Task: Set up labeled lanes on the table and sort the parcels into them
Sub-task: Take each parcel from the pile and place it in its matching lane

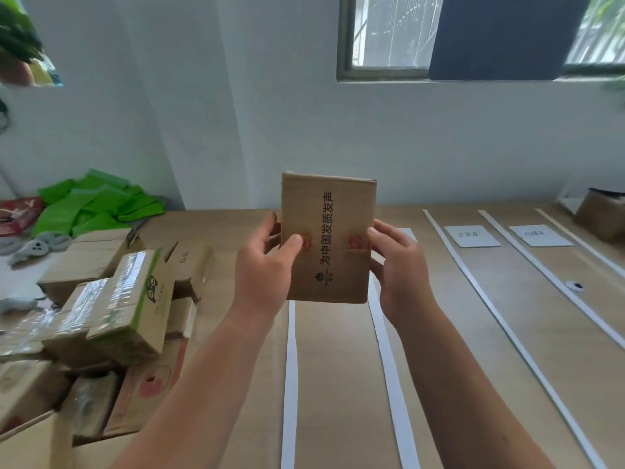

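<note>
Parcel (pixel 326 211): being held upright above the counter (pixel 490 333), over the white lane strips (pixel 289 367).
Left hand (pixel 262 272): fingers (pixel 293 244) curling around the left edge of the parcel.
Right hand (pixel 397 269): fingers gripping its right edge.

Both hands (pixel 263 265) (pixel 399 265) hold a cardboard parcel (pixel 328 238) upright.
</note>
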A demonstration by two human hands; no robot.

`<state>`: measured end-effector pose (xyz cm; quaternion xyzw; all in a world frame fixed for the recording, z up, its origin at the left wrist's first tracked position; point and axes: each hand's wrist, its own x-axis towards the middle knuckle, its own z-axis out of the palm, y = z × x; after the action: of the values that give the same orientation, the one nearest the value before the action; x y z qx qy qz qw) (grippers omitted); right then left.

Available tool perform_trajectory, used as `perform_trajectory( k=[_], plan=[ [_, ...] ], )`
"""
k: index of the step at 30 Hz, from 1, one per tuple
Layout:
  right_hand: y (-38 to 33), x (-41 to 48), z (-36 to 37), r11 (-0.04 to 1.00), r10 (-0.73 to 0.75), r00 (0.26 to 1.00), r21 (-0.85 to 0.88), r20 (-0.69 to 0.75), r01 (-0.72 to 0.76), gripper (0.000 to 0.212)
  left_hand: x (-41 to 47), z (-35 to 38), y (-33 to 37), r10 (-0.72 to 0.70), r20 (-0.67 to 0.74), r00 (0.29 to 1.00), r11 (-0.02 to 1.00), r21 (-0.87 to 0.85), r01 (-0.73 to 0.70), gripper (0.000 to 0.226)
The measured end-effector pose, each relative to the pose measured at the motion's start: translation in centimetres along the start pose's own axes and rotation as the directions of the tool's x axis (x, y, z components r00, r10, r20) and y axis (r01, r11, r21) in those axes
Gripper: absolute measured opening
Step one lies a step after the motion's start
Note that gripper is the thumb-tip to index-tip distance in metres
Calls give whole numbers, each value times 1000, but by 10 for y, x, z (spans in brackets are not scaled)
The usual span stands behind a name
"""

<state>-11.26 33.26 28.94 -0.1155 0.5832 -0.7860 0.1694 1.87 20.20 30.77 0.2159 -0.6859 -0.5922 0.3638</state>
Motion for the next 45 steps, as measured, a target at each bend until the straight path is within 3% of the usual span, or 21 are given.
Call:
perform_trajectory(
  k=[4, 7, 10, 15, 20, 26, 30, 32, 36, 39, 43, 45],
  plan=[
    [2, -2, 6, 999, -19, 999, -29, 34, 20, 27, 2, -7, -1, 26, 24, 999, 999, 45, -27, 38],
    [2, -6, 11, 991, -74, 996, -108, 51, 79, 32, 8, -13, -11, 27, 40, 999, 999, -21, -26, 20],
    [0, -10, 17, 981, -83, 994, -169, 68, 93, 43, 9, -18, -17, 31, 52, 998, 996, -91, -26, 43],
    [0, -10, 17, 978, -47, 999, -205, 15, 49, 53, 8, -22, -15, 4, 25, 1000, 980, -197, 1, 50],
    [3, -7, 11, 996, -24, 999, -82, 38, 27, 60, 7, -24, -19, -31, -21, 999, 957, -290, 24, 63],
    [3, -10, 9, 999, 4, 1000, 53, 23, -5, 50, 3, -28, -27, -63, -58, 996, 928, -371, 37, 102],
    [5, -10, 4, 999, 4, 999, 46, 39, -6, 48, -2, -31, -28, -118, -20, 993, 935, -340, 104, 123],
    [6, -12, 2, 1000, 3, 999, 21, 46, -4, 50, -5, -32, -24, -114, -1, 994, 944, -311, 108, 116],
    [3, -15, 1, 1000, -1, 998, 7, 69, 1, 41, -7, -29, -24, -77, 17, 997, 968, -239, 78, 57],
    [4, -15, 1, 1000, 16, 998, 26, 60, -17, 25, -6, -29, -29, -93, -14, 996, 962, -258, 86, 47],
    [8, -18, 3, 997, 32, 999, 68, 35, -35, 19, -4, -28, -32, -120, -47, 992, 944, -316, 99, 37],
    [9, -20, 3, 998, 26, 999, 55, 36, -28, 19, -4, -26, -33, -124, -55, 991, 942, -319, 100, 18]
  ],
)
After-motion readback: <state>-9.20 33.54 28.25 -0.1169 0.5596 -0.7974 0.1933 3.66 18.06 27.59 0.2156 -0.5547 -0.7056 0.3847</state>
